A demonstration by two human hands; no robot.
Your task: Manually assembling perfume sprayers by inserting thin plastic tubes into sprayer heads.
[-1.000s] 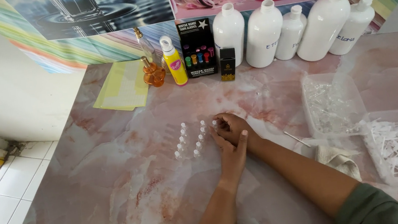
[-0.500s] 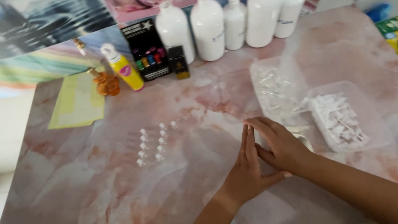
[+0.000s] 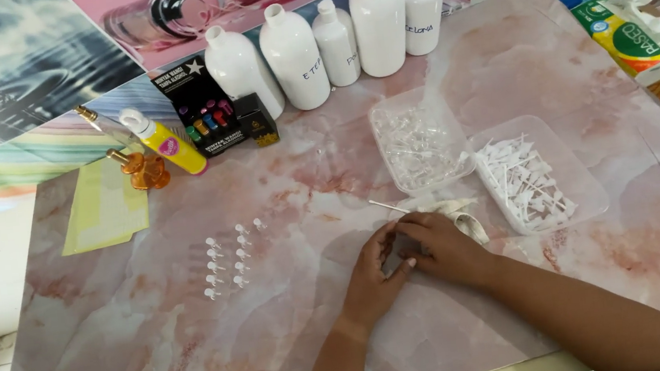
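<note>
Both hands met low on the pink marbled tabletop (image 3: pixel 116 354), fingertips pressed together. The left hand (image 3: pixel 375 276) curled in from the side while the right hand (image 3: pixel 438 248) closed over it; they seemed to pinch a tiny clear piece between them, though the fingers hid exactly what. A thin white dip tube (image 3: pixel 389 206) lay just above the knuckles. To the right sat a clear tray of white spray pumps (image 3: pixel 524 180), and beside it a clear tray of small clear vials (image 3: pixel 419 145). To the left, well apart from the hands, stood two neat rows of finished little vials (image 3: pixel 226 261). My read: done well, this fitting needed the small piece kept upright, steadied with the left fingertips, and the cap pressed straight down, not at a slant.
</note>
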